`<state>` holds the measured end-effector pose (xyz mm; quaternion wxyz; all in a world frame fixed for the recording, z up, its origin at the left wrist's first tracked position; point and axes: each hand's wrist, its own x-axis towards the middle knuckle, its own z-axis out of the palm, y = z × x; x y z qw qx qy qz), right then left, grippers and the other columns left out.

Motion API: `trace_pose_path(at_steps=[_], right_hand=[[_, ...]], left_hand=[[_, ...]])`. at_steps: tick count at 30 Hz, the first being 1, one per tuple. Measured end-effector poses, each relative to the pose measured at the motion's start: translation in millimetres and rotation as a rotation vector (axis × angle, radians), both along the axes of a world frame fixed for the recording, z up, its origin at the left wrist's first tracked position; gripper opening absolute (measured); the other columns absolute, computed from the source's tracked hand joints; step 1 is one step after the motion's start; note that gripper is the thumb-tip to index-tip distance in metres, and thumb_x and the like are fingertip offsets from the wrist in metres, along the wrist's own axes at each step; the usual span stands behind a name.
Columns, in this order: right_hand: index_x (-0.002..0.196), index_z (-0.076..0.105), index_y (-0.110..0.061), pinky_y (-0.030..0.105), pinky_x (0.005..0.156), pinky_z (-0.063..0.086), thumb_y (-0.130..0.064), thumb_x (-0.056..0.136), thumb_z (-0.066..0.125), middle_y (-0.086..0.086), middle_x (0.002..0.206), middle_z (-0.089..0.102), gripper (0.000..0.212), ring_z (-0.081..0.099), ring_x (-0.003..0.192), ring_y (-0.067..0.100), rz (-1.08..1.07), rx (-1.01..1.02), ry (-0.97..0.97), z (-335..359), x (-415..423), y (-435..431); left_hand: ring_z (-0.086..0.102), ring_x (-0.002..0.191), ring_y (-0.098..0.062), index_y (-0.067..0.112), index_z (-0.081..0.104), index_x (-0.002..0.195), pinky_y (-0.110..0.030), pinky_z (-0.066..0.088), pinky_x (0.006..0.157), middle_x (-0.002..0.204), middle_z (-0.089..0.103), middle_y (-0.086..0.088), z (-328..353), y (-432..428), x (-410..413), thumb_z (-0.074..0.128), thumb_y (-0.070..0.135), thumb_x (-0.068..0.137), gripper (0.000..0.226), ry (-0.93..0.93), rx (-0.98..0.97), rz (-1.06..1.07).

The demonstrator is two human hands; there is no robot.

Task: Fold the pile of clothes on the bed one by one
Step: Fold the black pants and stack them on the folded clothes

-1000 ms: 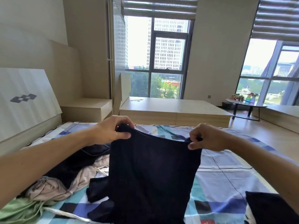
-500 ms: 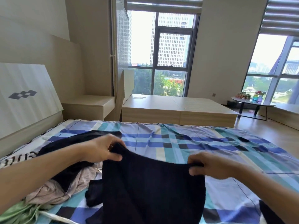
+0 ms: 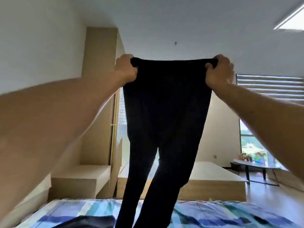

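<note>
Checked bedding in blue, teal and white covers the bed (image 3: 213, 209), which runs along the bottom of the view. Beyond the bed stand a low wooden platform (image 3: 212, 178) and, further left, a stepped wooden shelf (image 3: 79, 176). A bright window (image 3: 246, 142) with a striped blind (image 3: 269, 86) lies beyond the bed's right side.

Black trousers (image 3: 166, 104) are held high above the bed, against the white ceiling (image 3: 181, 22).
- Waistband: stretched level between both hands.
- Legs: two, hanging straight down toward the bed; the lower ends leave the view, so contact with the bed cannot be told.

Left hand (image 3: 125, 69): fingers curled tight round the left end of the waistband. Right hand (image 3: 218, 71): fingers curled tight round the right end. Both forearms are bare and raised.

A second dark garment (image 3: 87, 224) lies flat on the bed, at its near left part, just beside the hanging trouser leg.
</note>
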<state>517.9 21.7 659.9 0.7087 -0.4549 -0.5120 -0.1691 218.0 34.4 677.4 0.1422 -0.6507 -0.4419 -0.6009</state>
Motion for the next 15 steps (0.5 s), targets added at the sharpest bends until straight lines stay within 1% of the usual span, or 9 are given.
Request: trace_pose_path(at_steps=[2,3,4,5,7,9,11,13,15], right_hand=[[0.125,0.060,-0.021,0.040,0.093,0.050,-0.031,0.097,0.056,0.010,0.121,0.062,0.030,0.060,0.109,0.031,0.003,0.010,-0.021,7.3,4.7,-17.1],[0.124,0.061,-0.020,0.039,0.091,0.049,-0.032,0.097,0.058,0.010,0.120,0.062,0.030,0.060,0.108,0.030,0.005,-0.001,-0.030,4.3,6.1,-23.8],[0.121,0.063,-0.019,0.036,0.087,0.047,-0.033,0.096,0.059,0.010,0.117,0.063,0.029,0.059,0.105,0.028,0.004,-0.025,-0.044,-3.6,7.7,-27.1],[0.116,0.065,-0.017,0.035,0.084,0.046,-0.034,0.096,0.060,0.010,0.113,0.064,0.027,0.059,0.103,0.028,0.007,-0.041,-0.065,-13.7,9.1,-29.6],[0.107,0.067,-0.012,0.037,0.082,0.049,-0.032,0.094,0.063,0.011,0.104,0.067,0.024,0.061,0.099,0.030,0.049,-0.063,-0.103,-41.6,10.8,-30.5],[0.101,0.068,-0.010,0.034,0.073,0.049,-0.029,0.094,0.063,0.011,0.094,0.066,0.021,0.060,0.088,0.029,0.129,-0.129,-0.110,-74.3,10.8,-29.3],[0.099,0.068,-0.010,0.030,0.064,0.044,-0.027,0.096,0.062,0.008,0.089,0.065,0.019,0.057,0.078,0.022,0.261,-0.241,-0.132,-109.0,9.7,-28.9],[0.099,0.068,-0.013,0.030,0.068,0.046,-0.025,0.098,0.061,0.004,0.091,0.067,0.014,0.060,0.082,0.020,0.418,-0.382,-0.181,-140.1,9.6,-30.5],[0.105,0.068,-0.013,0.034,0.079,0.052,-0.024,0.099,0.060,0.005,0.099,0.070,0.015,0.065,0.094,0.025,0.540,-0.527,-0.249,-168.6,12.8,-33.3]], left_hand=[[0.058,0.076,-0.022,0.001,0.064,0.097,-0.025,0.041,0.056,0.084,0.059,-0.008,12.1,-23.8,-0.4,0.054,0.002,0.088,0.012,0.029,-0.026,-0.027],[0.057,0.075,-0.020,0.001,0.064,0.097,-0.022,0.041,0.053,0.079,0.058,-0.006,10.5,-34.2,-2.5,0.055,0.003,0.091,0.011,0.038,-0.033,-0.061],[0.058,0.077,-0.020,0.001,0.065,0.101,-0.019,0.042,0.055,0.080,0.059,-0.004,3.1,-42.8,-5.7,0.057,0.005,0.093,0.012,0.045,-0.065,-0.097],[0.060,0.082,-0.019,0.003,0.066,0.106,-0.018,0.046,0.061,0.085,0.063,-0.004,-6.5,-49.4,-8.9,0.058,0.007,0.095,0.014,0.051,-0.104,-0.141],[0.065,0.094,-0.017,0.011,0.068,0.114,-0.021,0.049,0.074,0.101,0.069,-0.001,-34.1,-60.9,-14.7,0.061,0.011,0.097,0.019,0.053,-0.241,-0.254],[0.067,0.101,-0.015,0.017,0.067,0.115,-0.023,0.048,0.080,0.106,0.071,0.003,-66.9,-69.2,-20.6,0.068,0.019,0.094,0.021,0.088,-0.413,-0.334],[0.066,0.105,-0.012,0.019,0.065,0.120,-0.026,0.049,0.087,0.112,0.071,0.005,-102.4,-76.6,-27.1,0.072,0.028,0.092,0.031,0.122,-0.575,-0.378],[0.063,0.113,-0.014,0.020,0.059,0.130,-0.034,0.048,0.101,0.122,0.067,0.006,-135.6,-80.0,-35.6,0.072,0.033,0.091,0.043,0.137,-0.700,-0.421],[0.059,0.118,-0.015,0.023,0.057,0.131,-0.038,0.043,0.108,0.126,0.064,0.007,-169.5,-84.7,-45.8,0.067,0.033,0.094,0.040,0.141,-0.776,-0.443]])
